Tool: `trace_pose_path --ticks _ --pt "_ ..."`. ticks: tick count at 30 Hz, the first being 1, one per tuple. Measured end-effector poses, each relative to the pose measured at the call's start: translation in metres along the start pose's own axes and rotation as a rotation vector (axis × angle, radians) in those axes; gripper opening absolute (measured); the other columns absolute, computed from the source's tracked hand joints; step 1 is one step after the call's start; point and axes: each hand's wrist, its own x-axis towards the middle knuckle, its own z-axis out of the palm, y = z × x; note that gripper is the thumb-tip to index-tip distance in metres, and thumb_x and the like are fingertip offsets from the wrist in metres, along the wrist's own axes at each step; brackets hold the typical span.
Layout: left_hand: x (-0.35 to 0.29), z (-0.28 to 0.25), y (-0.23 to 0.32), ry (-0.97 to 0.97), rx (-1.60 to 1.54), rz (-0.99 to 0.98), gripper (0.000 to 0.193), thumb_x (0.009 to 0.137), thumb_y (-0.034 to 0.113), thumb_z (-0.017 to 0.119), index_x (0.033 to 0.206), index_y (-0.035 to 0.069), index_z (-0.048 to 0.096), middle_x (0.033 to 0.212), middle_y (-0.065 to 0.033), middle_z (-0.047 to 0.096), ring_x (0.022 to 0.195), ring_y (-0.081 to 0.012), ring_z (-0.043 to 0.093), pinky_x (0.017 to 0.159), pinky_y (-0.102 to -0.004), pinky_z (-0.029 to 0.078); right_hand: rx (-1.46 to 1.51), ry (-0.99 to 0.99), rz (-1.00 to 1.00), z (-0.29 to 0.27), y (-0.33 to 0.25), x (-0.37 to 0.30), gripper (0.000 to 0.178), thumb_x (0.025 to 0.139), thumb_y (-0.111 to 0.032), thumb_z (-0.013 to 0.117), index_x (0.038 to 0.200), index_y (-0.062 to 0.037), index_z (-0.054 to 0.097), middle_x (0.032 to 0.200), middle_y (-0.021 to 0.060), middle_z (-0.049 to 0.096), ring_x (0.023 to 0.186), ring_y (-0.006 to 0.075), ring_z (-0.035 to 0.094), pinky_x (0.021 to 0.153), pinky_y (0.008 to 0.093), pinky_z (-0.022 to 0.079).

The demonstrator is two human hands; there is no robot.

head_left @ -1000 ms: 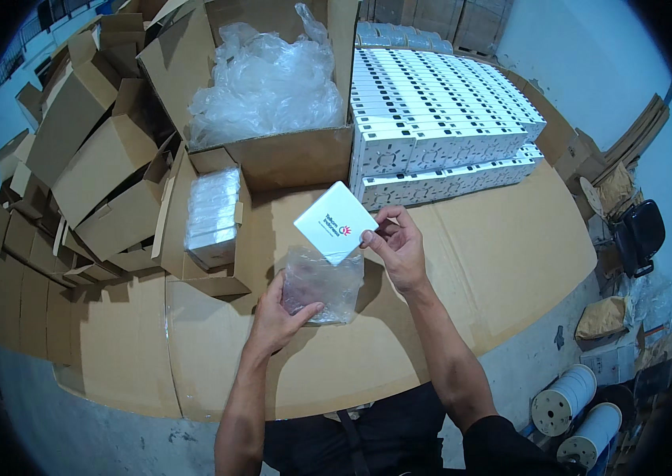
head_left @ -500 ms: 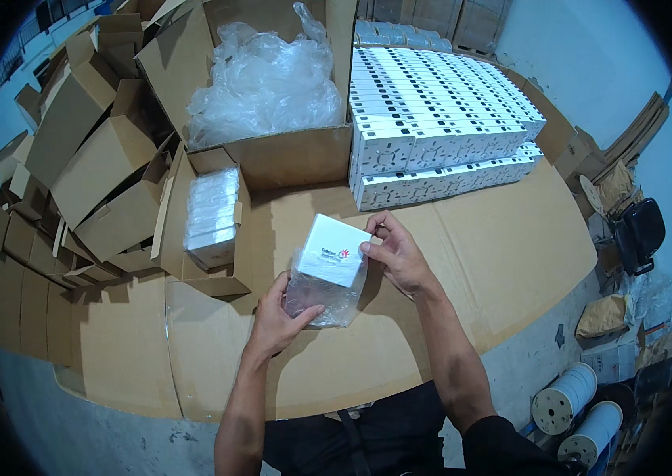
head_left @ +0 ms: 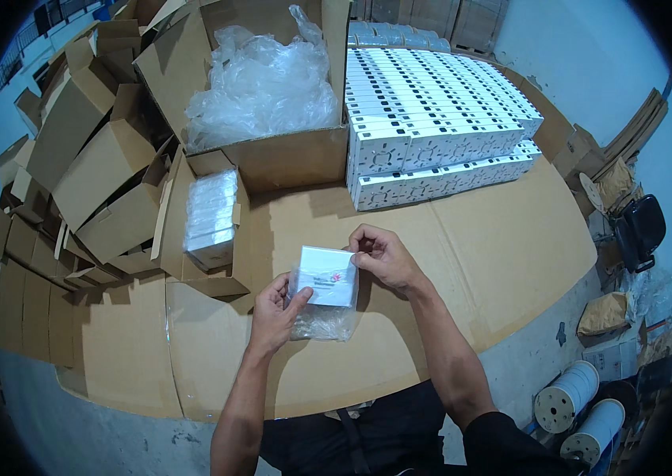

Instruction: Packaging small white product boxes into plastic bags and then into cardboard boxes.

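A flat, square white box (head_left: 328, 266) with a small red mark and print sits partly inside a clear plastic bag (head_left: 325, 324), its upper part sticking out. My left hand (head_left: 277, 315) grips the bag and the box's left side, thumb across the front. The fingers of my right hand (head_left: 383, 259) pinch the box's upper right corner. Left of these, a small open carton (head_left: 238, 250) holds a row of similar white pieces in clear wrap (head_left: 210, 208).
A large open carton (head_left: 292, 159) full of crumpled clear bags (head_left: 264, 91) stands at the back. Stacked white printed boxes (head_left: 439, 147) fill the far right of the cardboard-covered table (head_left: 502, 246). Brown cartons (head_left: 102, 151) pile up at left; cable spools (head_left: 566, 397) stand on the floor at right.
Both hands have brought the white box and bag slightly toward me and left. The box has turned from tilted to nearly straight. My right hand still pinches its corner.
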Motion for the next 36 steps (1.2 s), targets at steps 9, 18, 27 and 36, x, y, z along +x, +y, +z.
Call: trace_pose_path --ticks 9,18,27,36 --pt "0.012 0.004 -0.010 0.237 -0.055 0.081 0.032 0.099 0.012 0.069 0.124 -0.005 0.061 0.112 -0.0097 0.071 0.098 -0.0111 0.066 0.088 -0.0265 0.053 0.171 0.100 0.184 0.013 -0.007 -0.002 0.022 0.100 -0.014 0.067 0.116 0.0005 0.062 0.098 0.0047 0.068 0.088 0.0084 0.064 0.078 0.0236 0.053" --pt "0.047 0.006 -0.016 0.263 0.045 0.129 0.034 0.108 0.025 0.054 0.119 -0.004 0.068 0.110 -0.0056 0.071 0.102 -0.0110 0.063 0.093 -0.0283 0.050 0.115 0.229 0.034 0.030 0.018 0.004 0.033 0.100 -0.013 0.067 0.127 0.0045 0.060 0.107 0.0082 0.071 0.094 0.0104 0.066 0.082 0.0250 0.055" --pt "0.053 0.033 0.002 0.320 -0.061 0.292 0.038 0.109 0.027 0.049 0.119 -0.003 0.070 0.116 -0.0086 0.071 0.109 -0.0143 0.062 0.099 -0.0289 0.047 0.359 0.265 -0.029 0.037 0.020 0.006 0.033 0.105 -0.016 0.057 0.128 0.0066 0.064 0.123 0.0130 0.068 0.110 0.0161 0.064 0.099 0.0316 0.052" --pt "0.048 0.028 0.012 0.299 -0.001 0.430 0.038 0.111 0.027 0.044 0.126 -0.003 0.062 0.124 -0.0108 0.066 0.116 -0.0173 0.059 0.104 -0.0329 0.046 0.249 0.178 -0.240 0.034 0.013 0.005 0.033 0.104 -0.016 0.059 0.132 0.0014 0.064 0.139 0.0161 0.061 0.127 0.0198 0.056 0.113 0.0350 0.041"
